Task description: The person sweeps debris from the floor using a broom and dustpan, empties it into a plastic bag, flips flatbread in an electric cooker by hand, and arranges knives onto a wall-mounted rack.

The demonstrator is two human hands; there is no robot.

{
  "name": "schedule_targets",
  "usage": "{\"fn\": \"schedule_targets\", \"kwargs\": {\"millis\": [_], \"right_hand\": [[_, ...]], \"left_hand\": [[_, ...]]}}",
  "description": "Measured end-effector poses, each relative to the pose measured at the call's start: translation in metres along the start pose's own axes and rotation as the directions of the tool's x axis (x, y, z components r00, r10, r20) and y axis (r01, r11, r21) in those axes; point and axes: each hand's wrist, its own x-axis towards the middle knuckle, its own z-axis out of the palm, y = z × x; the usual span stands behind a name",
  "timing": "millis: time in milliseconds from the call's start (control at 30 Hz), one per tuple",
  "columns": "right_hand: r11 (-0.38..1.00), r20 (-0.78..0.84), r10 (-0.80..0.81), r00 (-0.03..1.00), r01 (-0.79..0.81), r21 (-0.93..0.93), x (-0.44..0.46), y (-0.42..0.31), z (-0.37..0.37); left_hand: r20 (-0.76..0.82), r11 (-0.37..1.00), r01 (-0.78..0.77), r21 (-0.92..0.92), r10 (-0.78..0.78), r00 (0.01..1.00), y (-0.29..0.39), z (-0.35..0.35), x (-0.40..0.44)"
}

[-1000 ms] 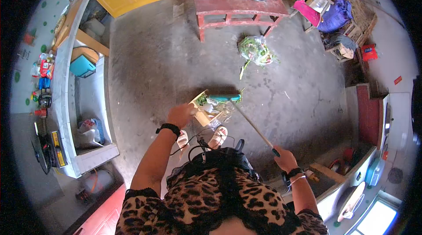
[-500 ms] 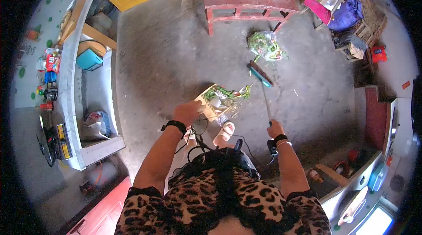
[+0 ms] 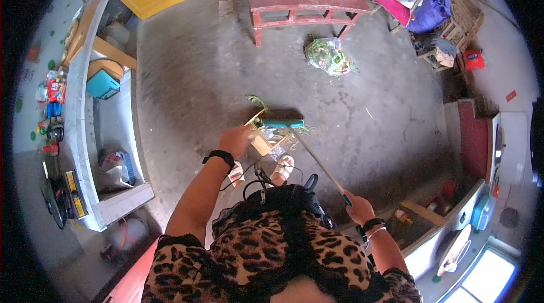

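Observation:
My left hand (image 3: 234,142) is closed at the near left edge of a yellow dustpan (image 3: 261,145) on the floor, just in front of my sandals. My right hand (image 3: 359,209) wraps round the end of a broom's long handle (image 3: 318,159). The teal broom head (image 3: 283,124) lies across the far side of the dustpan, over the scraps, and hides part of them. Green plant trimmings (image 3: 259,101) poke out beyond the pan's far corner, and more show at the right end of the broom head. Pale scraps lie inside the pan.
A clear bag of green scraps (image 3: 327,56) lies on the floor ahead, near a red table (image 3: 309,0) bearing vegetables and bowls. A tiled counter (image 3: 85,133) runs along the left. At right stand a low wall and a reddish panel (image 3: 471,138). A cable trails by my feet.
The broom head has swung left and nearer, from the open floor onto the scraps at the dustpan. My right hand has moved lower. The scraps are pushed together, some at the pan's far corner.

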Motion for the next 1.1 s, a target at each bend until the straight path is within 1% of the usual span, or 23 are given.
{"fn": "schedule_targets", "kwargs": {"millis": [133,200,233,300,333,400,433,500,533,567,600,633,667,700,733,767,800,867,900,967,1000,1033,1100], "right_hand": [[0.991,-0.061,0.128,0.990,-0.126,0.038,-0.026,0.014,0.025],[0.965,-0.150,0.211,0.966,-0.181,0.191,-0.037,0.013,0.034],[0.962,-0.151,0.221,0.964,-0.189,0.199,-0.041,0.013,0.040],[0.918,-0.190,0.295,0.936,-0.223,0.328,-0.041,0.014,0.056],[0.915,-0.189,0.300,0.935,-0.226,0.333,-0.041,0.013,0.066],[0.876,-0.223,0.397,0.890,-0.295,0.381,-0.042,0.010,0.089],[0.873,-0.220,0.403,0.888,-0.300,0.386,-0.041,0.008,0.100],[0.841,-0.267,0.420,0.867,-0.262,0.474,-0.036,0.006,0.129],[0.765,-0.248,0.451,0.857,-0.228,0.602,-0.028,0.007,0.146],[0.760,-0.245,0.457,0.855,-0.233,0.606,-0.021,0.004,0.155],[0.664,-0.125,0.488,0.864,-0.275,0.696,-0.013,-0.005,0.160],[0.555,-0.002,0.500,0.866,-0.319,0.769,-0.004,-0.014,0.165],[0.458,0.059,0.469,0.881,-0.299,0.837,0.003,-0.022,0.169],[0.217,0.320,0.424,0.847,-0.438,0.872,0.020,-0.029,0.171],[0.366,0.245,0.425,0.872,-0.413,0.834,0.016,-0.036,0.177],[0.506,0.168,0.413,0.895,-0.378,0.775,0.003,-0.079,0.133],[0.499,0.170,0.414,0.894,-0.379,0.779,0.006,-0.082,0.144],[0.746,-0.055,0.332,0.942,-0.226,0.626,0.011,-0.092,0.165],[0.740,-0.053,0.339,0.939,-0.232,0.631,0.009,-0.097,0.171],[0.763,-0.251,0.169,0.953,0.035,0.646,0.007,-0.113,0.179],[0.789,-0.141,0.111,0.984,-0.001,0.614,0.008,-0.123,0.170],[0.788,-0.142,0.115,0.983,-0.003,0.615,0.006,-0.135,0.162],[0.874,-0.087,0.026,0.996,0.020,0.486,0.000,-0.155,0.143]], "left_hand": [[-0.015,0.999,-0.039,0.011,0.039,0.999,-0.005,0.006,0.002],[-0.023,0.998,-0.051,-0.039,0.050,0.998,-0.005,0.006,-0.001],[-0.017,0.997,-0.061,-0.038,0.060,0.998,-0.005,0.006,-0.001],[0.021,0.998,-0.056,-0.029,0.056,0.998,-0.005,0.006,-0.002],[0.025,0.998,-0.061,-0.027,0.062,0.998,-0.005,0.007,-0.003],[-0.010,0.997,-0.065,-0.038,0.065,0.998,-0.002,0.003,-0.007],[-0.004,0.997,-0.070,-0.037,0.070,0.998,-0.003,0.002,-0.007],[0.110,0.998,-0.047,-0.046,0.051,0.993,-0.004,-0.002,-0.004],[0.115,0.998,-0.051,-0.046,0.056,0.992,-0.004,-0.004,-0.004],[0.132,0.994,-0.108,-0.033,0.112,0.985,-0.004,-0.008,-0.003],[0.150,0.986,-0.165,-0.021,0.167,0.974,-0.005,-0.010,-0.002],[0.157,0.985,-0.171,-0.020,0.172,0.973,-0.008,-0.008,0.000],[0.169,0.977,-0.212,0.008,0.208,0.963,-0.012,-0.005,0.004],[0.182,0.967,-0.251,0.035,0.241,0.953,-0.016,-0.004,0.006],[0.188,0.966,-0.258,0.033,0.248,0.950,-0.019,-0.002,0.006],[0.193,0.965,-0.261,0.038,0.249,0.949,-0.020,-0.004,0.008],[0.223,0.965,-0.258,0.055,0.240,0.945,-0.019,-0.008,0.009],[0.261,0.962,-0.265,0.070,0.239,0.935,-0.018,-0.014,0.011],[0.270,0.964,-0.254,0.079,0.225,0.936,-0.016,-0.015,0.012],[0.280,0.965,-0.249,0.086,0.216,0.935,-0.018,-0.015,0.015],[0.236,0.957,-0.281,0.068,0.259,0.937,-0.022,-0.012,0.017],[0.190,0.948,-0.314,0.051,0.299,0.935,-0.026,-0.009,0.019],[0.173,0.950,-0.312,0.030,0.302,0.937,-0.029,-0.005,0.022]]}}
